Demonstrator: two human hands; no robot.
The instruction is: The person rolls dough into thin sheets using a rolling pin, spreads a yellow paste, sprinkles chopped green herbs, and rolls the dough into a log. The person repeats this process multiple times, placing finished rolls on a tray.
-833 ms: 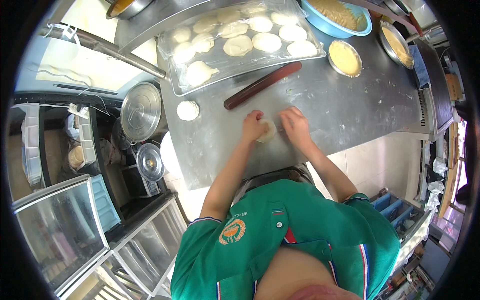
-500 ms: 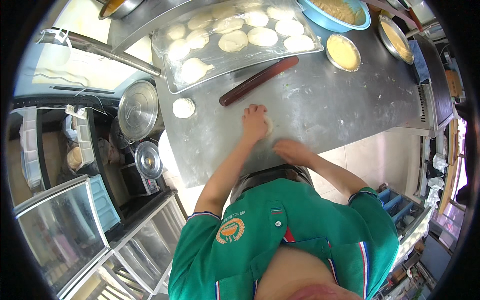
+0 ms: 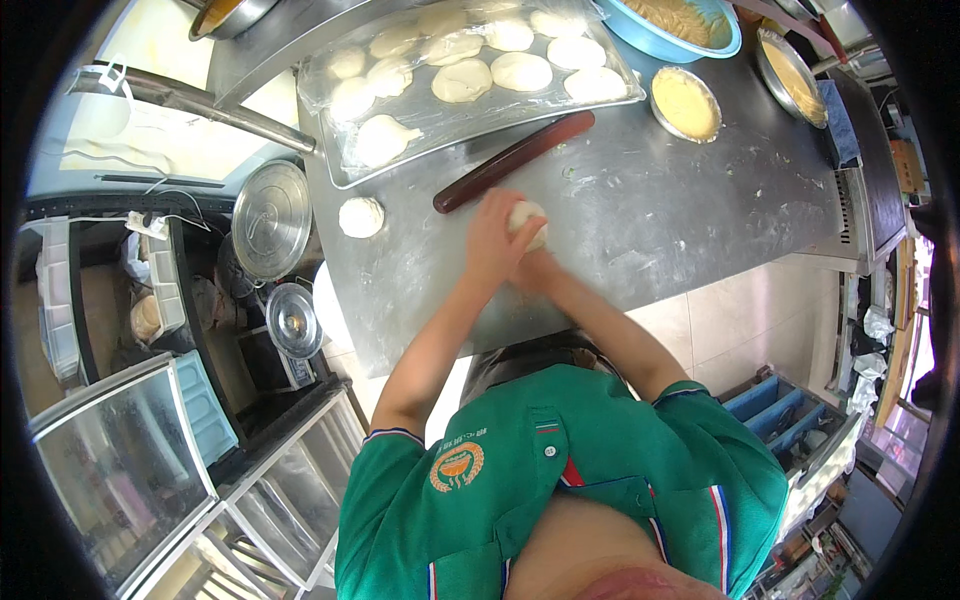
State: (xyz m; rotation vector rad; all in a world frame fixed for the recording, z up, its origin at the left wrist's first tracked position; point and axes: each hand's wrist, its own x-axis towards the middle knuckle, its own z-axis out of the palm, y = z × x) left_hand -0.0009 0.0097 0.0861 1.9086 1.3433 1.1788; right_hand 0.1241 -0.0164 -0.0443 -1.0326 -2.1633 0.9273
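A pale ball of dough (image 3: 527, 215) is between my two hands, over the steel worktop (image 3: 640, 220). My left hand (image 3: 493, 235) curls round its left side, with the thumb laid across it. Against the near side of the dough is my right hand (image 3: 535, 270), its fingers partly hidden behind the left hand. Just beyond them a dark red rolling pin (image 3: 515, 162) lies at a slant. Another dough piece (image 3: 361, 217) rests on the worktop to the left. Flattened dough rounds (image 3: 462, 81) lie on a metal tray (image 3: 440, 142), partly covered by clear film.
A blue basin (image 3: 660, 35) with a yellowish mixture stands at the far right. Near it are a round metal bowl (image 3: 686, 104) of yellow filling and another metal bowl (image 3: 790, 78). Metal lids (image 3: 272, 220) stand off the worktop's left edge. Bits of flour and dough mark the worktop.
My right hand has moved left and away from me to meet the left hand. The dough, earlier mostly under my left hand, is now between both hands.
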